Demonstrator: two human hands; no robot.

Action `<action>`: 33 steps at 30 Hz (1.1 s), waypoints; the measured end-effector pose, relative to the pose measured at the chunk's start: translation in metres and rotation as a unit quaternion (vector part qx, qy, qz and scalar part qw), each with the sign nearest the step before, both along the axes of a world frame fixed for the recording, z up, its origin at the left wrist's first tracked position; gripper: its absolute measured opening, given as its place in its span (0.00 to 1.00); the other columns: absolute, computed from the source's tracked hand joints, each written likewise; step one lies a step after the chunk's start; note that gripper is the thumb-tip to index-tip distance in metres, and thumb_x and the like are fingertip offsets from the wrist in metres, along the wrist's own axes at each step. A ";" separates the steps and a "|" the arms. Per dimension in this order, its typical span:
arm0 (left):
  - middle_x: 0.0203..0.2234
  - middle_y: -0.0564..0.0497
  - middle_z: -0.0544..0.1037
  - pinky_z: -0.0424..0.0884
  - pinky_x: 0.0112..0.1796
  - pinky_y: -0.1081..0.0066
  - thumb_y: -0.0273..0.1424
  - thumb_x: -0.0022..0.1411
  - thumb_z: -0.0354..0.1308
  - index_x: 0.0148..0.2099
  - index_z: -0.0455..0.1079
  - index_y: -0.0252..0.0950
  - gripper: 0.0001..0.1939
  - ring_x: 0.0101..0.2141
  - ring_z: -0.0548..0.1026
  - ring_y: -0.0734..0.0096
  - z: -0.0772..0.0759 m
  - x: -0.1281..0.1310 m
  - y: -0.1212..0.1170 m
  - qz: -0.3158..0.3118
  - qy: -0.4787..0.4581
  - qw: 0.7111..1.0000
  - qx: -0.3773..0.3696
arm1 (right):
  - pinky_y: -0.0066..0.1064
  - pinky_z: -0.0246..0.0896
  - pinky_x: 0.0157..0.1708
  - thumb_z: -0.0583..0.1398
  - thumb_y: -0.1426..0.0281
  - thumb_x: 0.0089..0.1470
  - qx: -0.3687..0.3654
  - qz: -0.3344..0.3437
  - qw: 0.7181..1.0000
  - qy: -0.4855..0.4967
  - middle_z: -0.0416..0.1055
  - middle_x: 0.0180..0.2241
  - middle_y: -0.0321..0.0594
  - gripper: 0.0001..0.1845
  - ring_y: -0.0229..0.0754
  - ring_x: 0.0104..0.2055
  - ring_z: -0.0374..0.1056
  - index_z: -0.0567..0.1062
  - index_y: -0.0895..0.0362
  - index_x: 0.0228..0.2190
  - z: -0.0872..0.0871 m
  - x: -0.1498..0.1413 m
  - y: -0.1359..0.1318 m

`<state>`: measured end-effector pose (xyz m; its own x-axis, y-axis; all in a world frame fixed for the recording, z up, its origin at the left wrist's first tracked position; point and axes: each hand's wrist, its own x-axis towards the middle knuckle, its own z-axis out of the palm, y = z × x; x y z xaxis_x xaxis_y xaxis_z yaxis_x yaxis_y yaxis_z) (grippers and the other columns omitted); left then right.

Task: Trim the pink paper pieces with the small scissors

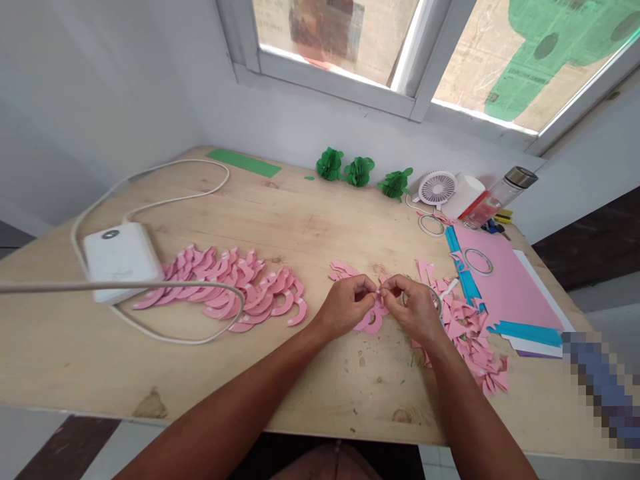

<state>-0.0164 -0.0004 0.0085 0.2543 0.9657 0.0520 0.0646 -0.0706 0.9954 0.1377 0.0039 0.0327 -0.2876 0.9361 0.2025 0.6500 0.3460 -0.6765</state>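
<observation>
My left hand (349, 299) and my right hand (413, 305) meet over the table, thumbs and fingers pinched together. Between the fingertips is a small pink paper piece (379, 303); its exact shape is mostly hidden. Just beneath the hands lie curved pink paper cutouts (370, 325). To the left spreads a large pile of curved pink paper pieces (260, 293), several with small whitish patches at their ends. A heap of pink paper scraps (470, 333) lies beside my right forearm. A roll of tape (436, 301) shows partly behind my right hand.
A white power bank (123, 257) with a looping cable stands at the left. Green paper flowers (358, 171) line the wall. At the right are a small fan (437, 189), a clear bottle (500, 197), pink sheets (515, 280) and another tape roll (479, 261).
</observation>
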 end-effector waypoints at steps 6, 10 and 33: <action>0.17 0.58 0.66 0.61 0.21 0.79 0.27 0.53 0.52 0.27 0.66 0.33 0.04 0.18 0.63 0.81 0.001 0.001 -0.001 0.004 0.004 1.000 0.004 | 0.25 0.55 0.26 0.56 0.70 0.48 0.015 -0.004 1.000 -0.011 0.67 0.21 0.34 0.06 0.36 0.24 0.62 0.70 0.56 0.24 0.001 0.000 -0.001; 0.16 0.57 0.66 0.60 0.20 0.79 0.27 0.53 0.51 0.27 0.66 0.33 0.05 0.17 0.62 0.81 0.004 0.002 -0.002 0.008 0.004 1.000 0.001 | 0.27 0.55 0.26 0.55 0.70 0.48 0.018 0.001 1.000 -0.013 0.67 0.21 0.35 0.06 0.37 0.25 0.62 0.70 0.57 0.24 0.002 -0.001 -0.001; 0.19 0.56 0.68 0.60 0.20 0.81 0.27 0.52 0.52 0.27 0.67 0.33 0.05 0.19 0.63 0.82 -0.001 0.001 -0.001 0.022 0.018 0.999 0.027 | 0.25 0.54 0.27 0.56 0.72 0.49 0.059 0.003 0.998 -0.037 0.67 0.21 0.33 0.05 0.35 0.25 0.62 0.70 0.56 0.23 0.003 -0.003 -0.004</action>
